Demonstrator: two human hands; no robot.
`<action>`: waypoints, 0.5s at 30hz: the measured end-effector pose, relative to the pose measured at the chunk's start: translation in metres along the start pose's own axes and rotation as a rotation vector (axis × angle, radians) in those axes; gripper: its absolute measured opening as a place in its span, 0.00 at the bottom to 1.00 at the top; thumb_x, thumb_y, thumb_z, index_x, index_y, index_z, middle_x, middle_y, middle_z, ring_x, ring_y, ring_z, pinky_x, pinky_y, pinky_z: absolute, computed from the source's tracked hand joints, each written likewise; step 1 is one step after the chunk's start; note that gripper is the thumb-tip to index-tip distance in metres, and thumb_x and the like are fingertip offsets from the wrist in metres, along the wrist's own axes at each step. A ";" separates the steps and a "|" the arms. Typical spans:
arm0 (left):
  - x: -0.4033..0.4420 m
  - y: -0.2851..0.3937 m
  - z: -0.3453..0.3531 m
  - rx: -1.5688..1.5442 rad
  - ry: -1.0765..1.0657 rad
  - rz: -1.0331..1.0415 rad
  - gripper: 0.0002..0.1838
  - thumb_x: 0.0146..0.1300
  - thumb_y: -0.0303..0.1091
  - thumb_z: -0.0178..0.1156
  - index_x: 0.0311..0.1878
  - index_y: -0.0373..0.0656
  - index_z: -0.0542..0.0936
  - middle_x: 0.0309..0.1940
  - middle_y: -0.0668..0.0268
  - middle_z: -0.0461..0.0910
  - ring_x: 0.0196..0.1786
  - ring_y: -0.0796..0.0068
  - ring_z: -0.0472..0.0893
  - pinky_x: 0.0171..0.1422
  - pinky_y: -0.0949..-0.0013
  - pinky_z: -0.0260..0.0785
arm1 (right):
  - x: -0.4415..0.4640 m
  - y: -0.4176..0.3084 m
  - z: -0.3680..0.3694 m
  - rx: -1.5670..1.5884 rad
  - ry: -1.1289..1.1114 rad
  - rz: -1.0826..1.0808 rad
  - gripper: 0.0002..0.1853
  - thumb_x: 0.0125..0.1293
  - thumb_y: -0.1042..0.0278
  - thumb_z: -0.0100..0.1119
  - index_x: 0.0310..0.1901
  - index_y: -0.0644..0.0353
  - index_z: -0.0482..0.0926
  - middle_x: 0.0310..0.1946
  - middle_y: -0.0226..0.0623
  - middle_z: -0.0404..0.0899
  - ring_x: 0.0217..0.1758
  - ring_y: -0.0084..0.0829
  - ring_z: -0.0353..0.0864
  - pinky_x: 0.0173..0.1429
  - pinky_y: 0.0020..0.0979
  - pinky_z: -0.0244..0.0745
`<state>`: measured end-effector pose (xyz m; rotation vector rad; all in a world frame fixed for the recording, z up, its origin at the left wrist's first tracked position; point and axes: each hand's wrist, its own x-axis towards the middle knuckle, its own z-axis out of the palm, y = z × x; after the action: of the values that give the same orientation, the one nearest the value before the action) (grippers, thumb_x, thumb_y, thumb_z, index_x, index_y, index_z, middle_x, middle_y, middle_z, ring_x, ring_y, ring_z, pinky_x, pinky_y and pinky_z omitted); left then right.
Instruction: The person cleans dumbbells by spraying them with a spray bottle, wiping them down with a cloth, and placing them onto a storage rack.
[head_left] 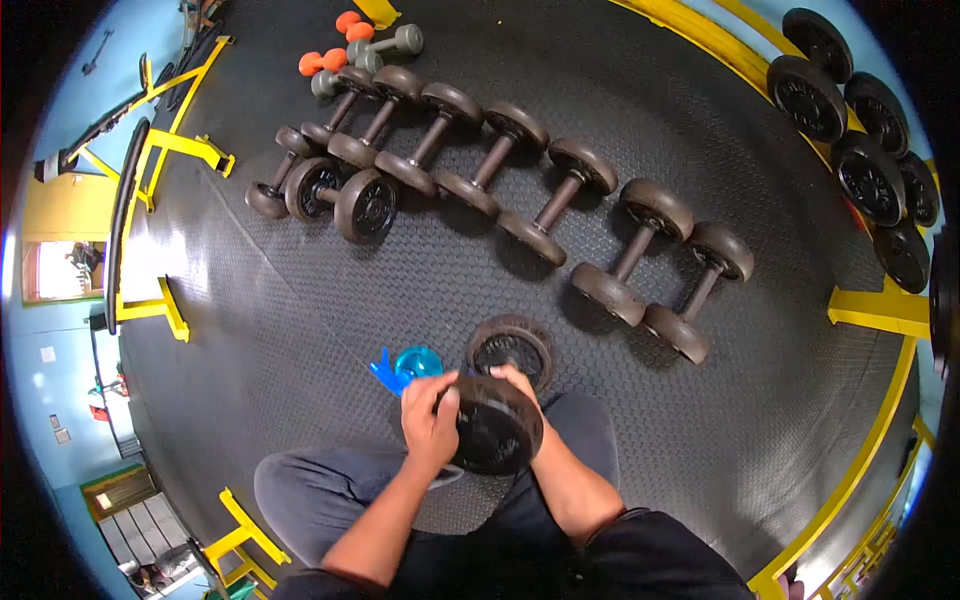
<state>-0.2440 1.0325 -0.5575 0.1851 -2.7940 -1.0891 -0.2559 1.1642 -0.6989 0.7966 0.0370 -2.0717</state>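
A dark dumbbell point(490, 425) is tilted up in front of my lap, its near round end toward me and its far end point(513, 330) beyond. My left hand point(430, 418) grips the left rim of the near end, thumb on the face side and fingers over the edge. My right hand point(522, 385) reaches behind the near end, close to the handle; the near end hides part of its fingers. Just left of the far end, a spray bottle with a teal body point(418, 362) and a blue trigger head point(386, 373) is near my left hand.
Several dark dumbbells point(555, 205) stand in a slanting row on the black textured mat point(330, 310). Small orange dumbbells point(322, 62) and grey dumbbells point(395, 42) lie at the back left. Weight plates point(808, 98) hang on a yellow rack at right. Yellow-framed equipment point(165, 140) stands left.
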 end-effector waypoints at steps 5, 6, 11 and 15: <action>-0.051 -0.008 0.001 0.124 0.172 -0.307 0.14 0.64 0.37 0.55 0.47 0.39 0.80 0.38 0.61 0.79 0.43 0.65 0.76 0.53 0.67 0.66 | 0.016 0.020 -0.020 -0.250 0.337 -0.084 0.10 0.54 0.61 0.61 0.29 0.59 0.76 0.27 0.34 0.77 0.29 0.34 0.76 0.37 0.38 0.75; -0.053 -0.009 0.000 -0.128 0.215 -0.617 0.15 0.64 0.38 0.55 0.48 0.39 0.79 0.39 0.62 0.78 0.44 0.68 0.76 0.53 0.66 0.65 | 0.008 0.016 0.002 -0.242 0.434 -0.057 0.09 0.53 0.64 0.62 0.32 0.59 0.76 0.28 0.34 0.75 0.29 0.34 0.75 0.35 0.38 0.75; -0.038 -0.025 -0.018 -1.250 0.131 -1.657 0.18 0.61 0.41 0.57 0.50 0.40 0.75 0.38 0.65 0.77 0.41 0.68 0.77 0.51 0.66 0.69 | 0.010 0.015 0.027 -0.280 0.453 -0.330 0.12 0.52 0.77 0.59 0.37 0.55 0.70 0.27 0.35 0.74 0.24 0.32 0.75 0.26 0.40 0.78; -0.035 -0.064 -0.010 -1.637 -0.197 -1.509 0.21 0.61 0.43 0.49 0.51 0.39 0.77 0.47 0.58 0.81 0.50 0.58 0.80 0.62 0.54 0.68 | 0.005 0.007 0.042 -0.429 0.480 -0.490 0.14 0.49 0.80 0.61 0.38 0.58 0.72 0.27 0.34 0.74 0.24 0.32 0.76 0.26 0.38 0.79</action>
<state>-0.2035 0.9848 -0.5966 1.9013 -0.5018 -3.0043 -0.2747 1.1437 -0.6668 1.0606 0.9912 -2.1428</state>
